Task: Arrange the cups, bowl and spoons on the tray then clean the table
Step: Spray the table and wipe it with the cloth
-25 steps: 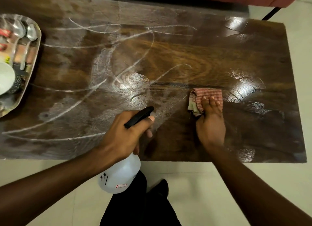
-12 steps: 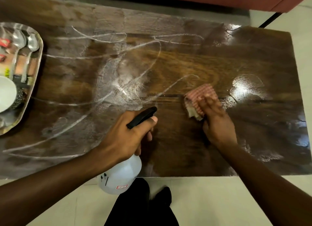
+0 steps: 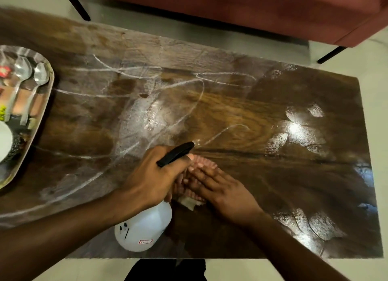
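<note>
Table (image 3: 241, 117) of dark wood fills the view, its top marked with white streaks and wet, shiny patches. The streaks run mostly from the centre out toward nine o'clock, and the shiny patches sit toward three and five o'clock.

At six o'clock, near the front edge, the two hands are close together and touching. The left hand (image 3: 155, 175) is wrapped round the neck of a white spray bottle (image 3: 144, 228), with the thumb lying by its black trigger head, which points toward one o'clock. The body of the bottle hangs below the hand, over the front edge of the table. Just beside it at three o'clock, the right hand (image 3: 222, 188) lies flat with straight fingers, pressing a pink striped cloth (image 3: 206, 162) onto the wood. Most of the cloth is hidden under both hands; a pale corner shows below the fingers.

At nine o'clock, well apart from the hands, a metal tray (image 3: 47, 98) rests on the table, cut off by the frame. Two spoons (image 3: 23, 71) lie side by side in it, bowls toward twelve o'clock. A white bowl (image 3: 4, 142) sits in the tray at its seven o'clock end, only partly in view.

Beyond the table at twelve o'clock stands a red sofa (image 3: 252, 12) on black legs. Pale floor (image 3: 373, 50) surrounds the table, and dark trousers (image 3: 165, 270) show at six o'clock.
</note>
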Motion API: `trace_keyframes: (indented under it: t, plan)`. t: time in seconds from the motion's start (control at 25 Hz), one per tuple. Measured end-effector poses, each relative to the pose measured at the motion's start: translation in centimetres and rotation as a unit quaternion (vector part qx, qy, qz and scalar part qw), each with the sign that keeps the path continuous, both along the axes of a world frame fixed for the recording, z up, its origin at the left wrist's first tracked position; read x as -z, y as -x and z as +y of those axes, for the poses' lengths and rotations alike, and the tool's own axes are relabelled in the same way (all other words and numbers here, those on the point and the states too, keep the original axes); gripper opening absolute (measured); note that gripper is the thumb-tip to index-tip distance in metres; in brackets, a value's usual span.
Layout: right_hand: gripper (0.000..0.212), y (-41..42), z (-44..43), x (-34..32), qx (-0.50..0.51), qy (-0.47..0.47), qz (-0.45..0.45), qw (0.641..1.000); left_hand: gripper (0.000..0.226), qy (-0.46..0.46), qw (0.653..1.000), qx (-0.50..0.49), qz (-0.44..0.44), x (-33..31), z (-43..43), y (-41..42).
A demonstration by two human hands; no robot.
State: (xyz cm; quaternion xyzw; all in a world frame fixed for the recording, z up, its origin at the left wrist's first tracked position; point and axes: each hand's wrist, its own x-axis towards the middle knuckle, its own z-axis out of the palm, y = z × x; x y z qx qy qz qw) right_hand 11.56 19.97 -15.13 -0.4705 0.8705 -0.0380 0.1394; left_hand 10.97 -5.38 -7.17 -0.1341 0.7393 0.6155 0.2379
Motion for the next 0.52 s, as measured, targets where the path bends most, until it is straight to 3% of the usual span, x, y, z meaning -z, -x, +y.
trace_keyframes:
  t: [0.04, 0.12, 0.24, 0.28, 0.32, 0.4, 0.52]
  plan:
    - [0.062, 2.1, 1.7, 0.1, 0.039, -0.013, 0.01, 0.999, 0.05, 0.002, 1.0, 0.005, 0.002, 0.1, 0.0, 0.3]
    - [0.073, 6.3, 4.7, -0.4, 0.255, -0.029, 0.005, 0.967, 0.045, 0.004, 1.0, 0.011, 0.003, 0.5, 0.1, 0.8]
    - [0.069, 9.5, 3.6, -0.8, 0.561, 0.026, -0.003, 0.827, 0.036, 0.007, 1.0, 0.005, 0.003, 0.7, 0.3, 1.9]
    - [0.068, 9.2, 1.8, -0.6, 0.599, 0.036, 0.003, 0.8, 0.037, 0.007, 1.0, -0.002, 0.003, 0.6, 0.6, 2.4]
    - [0.066, 8.4, -0.1, -0.2, 0.604, 0.041, 0.008, 0.796, 0.039, 0.008, 1.0, -0.011, 0.004, 0.4, 0.9, 2.9]
    - [0.064, 5.4, -4.0, 0.3, 0.511, 0.064, 0.008, 0.857, 0.039, 0.007, 0.999, -0.036, 0.007, 0.0, 1.2, 4.1]
    - [0.055, 2.7, -5.7, 0.4, 0.206, 0.075, -0.031, 0.975, 0.044, 0.004, 0.997, -0.072, 0.015, 0.0, 1.4, 6.2]
